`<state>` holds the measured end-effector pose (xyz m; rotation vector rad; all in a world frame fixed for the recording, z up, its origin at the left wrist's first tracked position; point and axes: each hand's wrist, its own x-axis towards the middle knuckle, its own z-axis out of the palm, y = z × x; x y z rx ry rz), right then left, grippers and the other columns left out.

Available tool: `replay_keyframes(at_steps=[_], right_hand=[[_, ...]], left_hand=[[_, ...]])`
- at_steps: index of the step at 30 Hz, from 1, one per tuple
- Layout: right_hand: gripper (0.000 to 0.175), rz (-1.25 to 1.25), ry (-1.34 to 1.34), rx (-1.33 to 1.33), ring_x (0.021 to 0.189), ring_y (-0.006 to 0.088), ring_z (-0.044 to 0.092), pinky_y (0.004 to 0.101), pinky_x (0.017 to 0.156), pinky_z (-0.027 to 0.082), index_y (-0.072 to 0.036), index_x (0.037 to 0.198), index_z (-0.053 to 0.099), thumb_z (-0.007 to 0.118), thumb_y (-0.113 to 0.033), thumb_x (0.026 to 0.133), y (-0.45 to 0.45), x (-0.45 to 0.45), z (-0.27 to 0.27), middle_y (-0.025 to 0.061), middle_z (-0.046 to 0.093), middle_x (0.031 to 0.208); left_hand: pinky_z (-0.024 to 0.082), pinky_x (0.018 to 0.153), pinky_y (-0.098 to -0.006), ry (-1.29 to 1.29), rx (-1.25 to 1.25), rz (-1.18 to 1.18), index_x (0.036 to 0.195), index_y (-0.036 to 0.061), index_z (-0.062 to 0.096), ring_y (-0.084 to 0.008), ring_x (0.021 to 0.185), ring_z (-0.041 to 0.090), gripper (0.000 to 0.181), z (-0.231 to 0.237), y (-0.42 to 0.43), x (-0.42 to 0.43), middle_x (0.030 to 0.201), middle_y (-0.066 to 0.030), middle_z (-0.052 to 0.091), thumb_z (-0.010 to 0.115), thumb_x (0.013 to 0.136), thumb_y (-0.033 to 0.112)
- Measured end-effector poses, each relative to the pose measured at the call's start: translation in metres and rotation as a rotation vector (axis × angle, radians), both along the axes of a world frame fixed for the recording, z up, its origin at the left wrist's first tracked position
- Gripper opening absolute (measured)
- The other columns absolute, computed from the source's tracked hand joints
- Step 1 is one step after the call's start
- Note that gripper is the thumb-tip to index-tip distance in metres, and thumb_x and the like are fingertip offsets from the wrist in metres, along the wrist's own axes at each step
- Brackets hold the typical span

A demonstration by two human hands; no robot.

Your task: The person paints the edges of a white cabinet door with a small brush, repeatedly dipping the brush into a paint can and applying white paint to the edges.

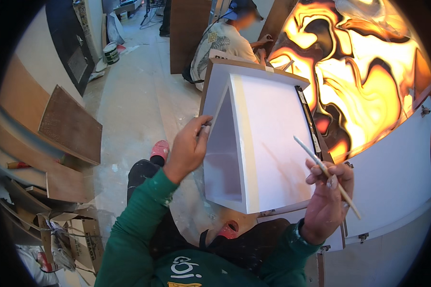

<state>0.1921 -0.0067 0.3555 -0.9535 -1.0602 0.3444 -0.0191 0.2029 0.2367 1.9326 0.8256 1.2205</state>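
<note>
A white drawer box [278, 143] stands tilted on its side before me. Pale masking tape [247, 143] runs along one edge of its side panel, and a black drawer slide [309, 122] lines the opposite edge. My left hand [188, 149] grips the box's left edge between thumb and fingers. Over the side panel, my right hand [328, 201] holds a slim paintbrush-like stick [319, 165] with a whitish upper end; its tip appears apart from the panel. A brown-edged front panel [258, 70] forms the far end of the box.
A co-worker [226, 43] crouches just beyond the box. White panels with hinges [388, 172] lie at right, beside a glossy, brightly lit patterned sheet [366, 86]. Brown boards [72, 125] and a cardboard box [82, 244] line the left. A paint can [111, 53] stands farther off.
</note>
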Motion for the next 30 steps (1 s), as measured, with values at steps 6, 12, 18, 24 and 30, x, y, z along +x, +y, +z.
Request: replay_keyframes(at_steps=[6, 12, 18, 24, 30], right_hand=[[0.022, -0.064, 0.027, 0.014, 0.086, 0.0247, 0.066, 0.0371, 0.083, 0.053, 0.001, 0.115, 0.058, 0.053, -0.015, 0.102, -0.018, -0.01, -0.03, 0.0216, 0.067, 0.107], [0.024, -0.032, 0.011, -0.091, 0.085, 0.0221, 0.064, 0.0354, 0.082, 0.052, 0.004, 0.116, 0.058, 0.052, -0.014, 0.102, -0.026, -0.004, -0.027, 0.0213, 0.065, 0.113], [0.022, 0.006, 0.026, -0.108, 0.086, 0.0217, 0.064, 0.0347, 0.081, 0.052, 0.004, 0.116, 0.059, 0.05, -0.012, 0.103, -0.027, 0.0, -0.025, 0.0202, 0.064, 0.111], [0.022, 0.024, 0.02, -0.113, 0.085, 0.0212, 0.064, 0.0346, 0.081, 0.052, 0.003, 0.117, 0.059, 0.05, -0.011, 0.103, -0.027, 0.003, -0.025, 0.0196, 0.065, 0.109], [0.021, 0.015, 0.008, -0.121, 0.086, 0.0211, 0.064, 0.0347, 0.082, 0.052, 0.003, 0.116, 0.059, 0.05, -0.011, 0.103, -0.027, 0.003, -0.025, 0.0199, 0.065, 0.11]], left_hand=[[0.026, 0.119, -0.045, -0.134, 0.211, -0.154, 0.154, -0.0037, 0.032, -0.0422, 0.146, 0.033, 0.064, -0.006, -0.053, 0.016, 0.158, -0.0286, 0.03, 0.03, 0.109, 0.042], [0.015, 0.124, -0.0481, -0.13, 0.305, -0.137, 0.16, -0.0008, 0.019, -0.0428, 0.153, 0.018, 0.077, -0.008, -0.067, 0.033, 0.165, -0.0279, 0.015, 0.017, 0.107, 0.055], [0.012, 0.124, -0.0491, -0.106, 0.282, -0.167, 0.162, 0.0038, 0.017, -0.0427, 0.155, 0.011, 0.078, -0.004, -0.07, 0.037, 0.168, -0.0264, 0.007, 0.013, 0.106, 0.058], [0.009, 0.125, -0.05, -0.115, 0.268, -0.192, 0.164, 0.0106, 0.015, -0.0417, 0.156, 0.005, 0.076, -0.008, -0.072, 0.039, 0.169, -0.0238, 0.0, 0.012, 0.105, 0.06], [0.008, 0.124, -0.051, -0.131, 0.239, -0.222, 0.164, 0.0127, 0.012, -0.0411, 0.157, 0.004, 0.076, -0.012, -0.077, 0.04, 0.169, -0.0226, -0.002, 0.013, 0.105, 0.06]])
